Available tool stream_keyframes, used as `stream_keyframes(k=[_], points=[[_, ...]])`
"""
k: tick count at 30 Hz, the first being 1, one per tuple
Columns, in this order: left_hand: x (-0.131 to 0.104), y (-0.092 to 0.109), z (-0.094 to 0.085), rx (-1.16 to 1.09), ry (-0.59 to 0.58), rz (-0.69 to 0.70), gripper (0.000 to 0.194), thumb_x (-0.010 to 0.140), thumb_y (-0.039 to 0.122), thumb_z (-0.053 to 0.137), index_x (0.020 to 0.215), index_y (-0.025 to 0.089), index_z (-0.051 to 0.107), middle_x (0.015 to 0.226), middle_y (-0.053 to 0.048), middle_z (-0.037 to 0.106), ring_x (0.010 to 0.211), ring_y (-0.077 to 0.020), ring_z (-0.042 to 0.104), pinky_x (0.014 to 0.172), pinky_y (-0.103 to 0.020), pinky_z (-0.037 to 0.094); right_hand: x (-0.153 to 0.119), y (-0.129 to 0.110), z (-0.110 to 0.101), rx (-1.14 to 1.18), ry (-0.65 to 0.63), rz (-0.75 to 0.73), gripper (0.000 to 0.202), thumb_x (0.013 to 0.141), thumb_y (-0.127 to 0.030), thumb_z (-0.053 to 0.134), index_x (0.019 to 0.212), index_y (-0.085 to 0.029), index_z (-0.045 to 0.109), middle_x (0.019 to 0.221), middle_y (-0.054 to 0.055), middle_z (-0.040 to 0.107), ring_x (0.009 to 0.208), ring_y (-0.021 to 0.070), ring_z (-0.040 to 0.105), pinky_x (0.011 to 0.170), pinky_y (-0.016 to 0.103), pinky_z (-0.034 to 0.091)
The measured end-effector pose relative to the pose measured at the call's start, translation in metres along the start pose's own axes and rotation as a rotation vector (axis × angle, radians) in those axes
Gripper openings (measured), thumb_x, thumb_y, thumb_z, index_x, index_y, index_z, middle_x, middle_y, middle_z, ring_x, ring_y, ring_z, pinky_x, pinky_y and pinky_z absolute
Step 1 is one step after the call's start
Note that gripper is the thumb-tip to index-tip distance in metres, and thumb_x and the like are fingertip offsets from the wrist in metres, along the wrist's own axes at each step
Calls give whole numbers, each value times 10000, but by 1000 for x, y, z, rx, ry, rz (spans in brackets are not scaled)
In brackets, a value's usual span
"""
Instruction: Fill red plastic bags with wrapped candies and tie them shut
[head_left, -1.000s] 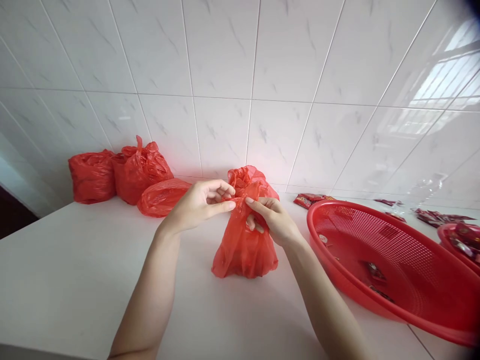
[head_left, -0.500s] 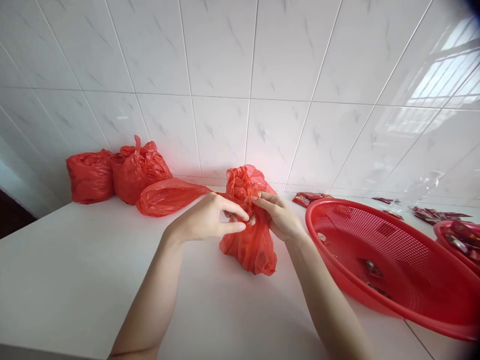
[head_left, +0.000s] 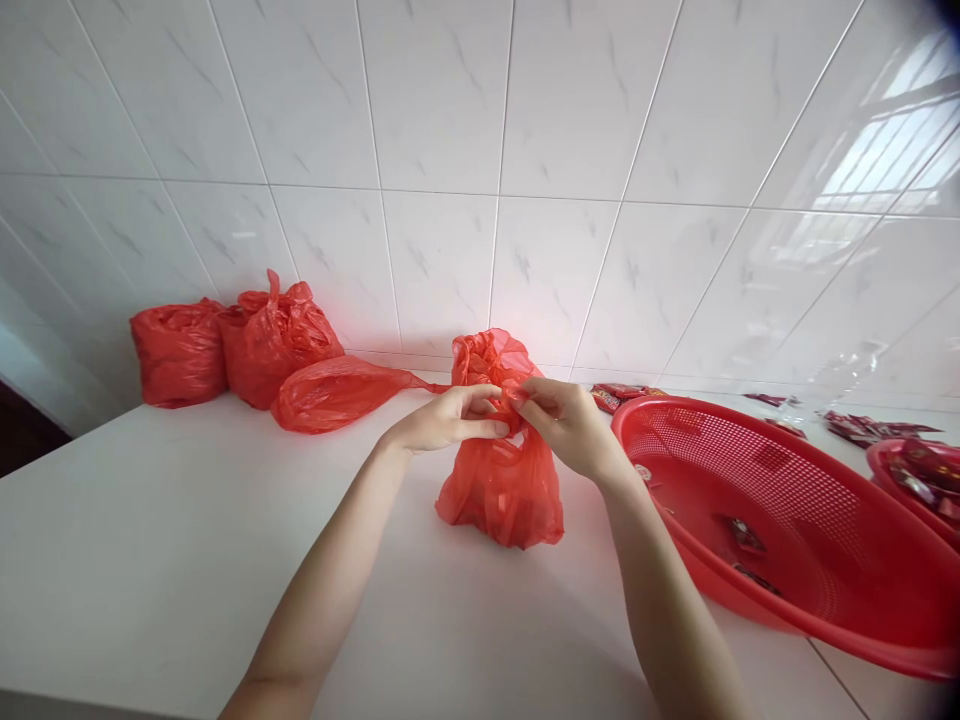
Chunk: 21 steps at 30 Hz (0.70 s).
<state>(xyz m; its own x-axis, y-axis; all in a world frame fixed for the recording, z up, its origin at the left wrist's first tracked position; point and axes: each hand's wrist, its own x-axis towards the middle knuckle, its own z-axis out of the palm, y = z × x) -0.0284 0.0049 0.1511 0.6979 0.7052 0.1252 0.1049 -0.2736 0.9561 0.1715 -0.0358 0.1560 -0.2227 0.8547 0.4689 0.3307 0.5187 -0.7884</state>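
Note:
A thin red plastic bag (head_left: 502, 495) stands on the white table in the middle of the view, its bottom bulging and its neck gathered. My left hand (head_left: 457, 417) comes in at the neck from the left, fingers closed on the red plastic. From the right, my right hand (head_left: 570, 420) pinches a piece of the bag's top between thumb and fingers. Loose red plastic rises behind both hands, next to the wall. The fingertips are close together and partly hide the plastic between them.
A large red perforated basket (head_left: 750, 610) stands at the right with a few small packets inside. Two full red bags (head_left: 281, 345) and a flatter one (head_left: 337, 393) sit at the back left. Packets (head_left: 874, 430), a clear bottle (head_left: 836, 380) and a smaller red basket (head_left: 885, 465) are farther right.
Both hands have risen slightly at the neck, and my left hand has moved right. The bag's lower part has spread wider, and a gap shows in the plastic below the fingers.

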Motion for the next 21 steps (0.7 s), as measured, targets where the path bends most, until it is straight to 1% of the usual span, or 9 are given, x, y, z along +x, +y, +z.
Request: stream_keyframes(k=[1,3,5,8,11,14,17,19,21], points=[[1,-1,0,-12,17,-16,437,794,378,765,1201,248,672,1044,-69,731,1063,-253,669,973,-403,487,0,0,-1,-41,21,-5,366,919,-363,576,619,-206,441,580,-39,415,560,111,341,528,265,285],[4,-3,0,-51,18,-24,405,811,413,749,1167,228,700,1002,-78,745,1010,-248,681,962,-405,487,-1,-1,-3,-65,22,-15,293,926,-320,547,663,-207,487,621,-28,485,604,124,406,576,269,340],[6,-5,-1,-99,4,-20,357,847,461,706,1089,200,737,953,-91,752,943,-237,687,948,-405,486,0,-3,-5,-38,-15,-32,207,932,-293,526,744,-210,551,678,-15,566,647,138,474,622,278,390],[10,-9,0,-207,34,-44,397,875,533,645,947,164,771,874,-108,746,860,-230,681,861,-383,509,1,-2,-6,50,-102,-70,135,937,-258,506,861,-214,608,776,11,646,737,166,576,699,299,451],[15,-15,2,-351,91,-59,380,845,508,689,888,139,769,870,-114,732,831,-221,678,786,-348,524,2,2,-8,75,-153,-111,128,910,-200,505,922,-218,631,895,33,681,896,199,630,814,331,481],[18,-19,4,-443,165,-41,289,799,426,759,854,142,759,864,-89,721,797,-189,672,740,-305,524,2,4,-10,27,-193,-131,167,880,-166,514,964,-231,642,1007,46,694,1115,239,612,937,378,466],[20,-22,4,-494,240,-65,243,776,387,785,825,152,748,805,-58,711,749,-171,666,689,-286,512,0,2,-12,-68,-249,-141,133,854,-176,577,938,-248,651,1240,62,663,1370,275,466,1075,443,388],[20,-22,5,-514,272,-81,222,769,367,792,829,159,742,790,-45,711,743,-170,665,681,-286,506,-2,0,-12,-141,-261,-138,116,834,-180,618,922,-249,650,1397,65,584,1419,284,416,1104,462,364],[20,-22,5,-521,297,-77,214,766,362,793,823,164,735,785,-38,711,742,-171,664,679,-287,498,-3,0,-12,-193,-261,-145,118,831,-180,628,928,-245,644,1479,74,515,1406,288,438,1093,470,382]])
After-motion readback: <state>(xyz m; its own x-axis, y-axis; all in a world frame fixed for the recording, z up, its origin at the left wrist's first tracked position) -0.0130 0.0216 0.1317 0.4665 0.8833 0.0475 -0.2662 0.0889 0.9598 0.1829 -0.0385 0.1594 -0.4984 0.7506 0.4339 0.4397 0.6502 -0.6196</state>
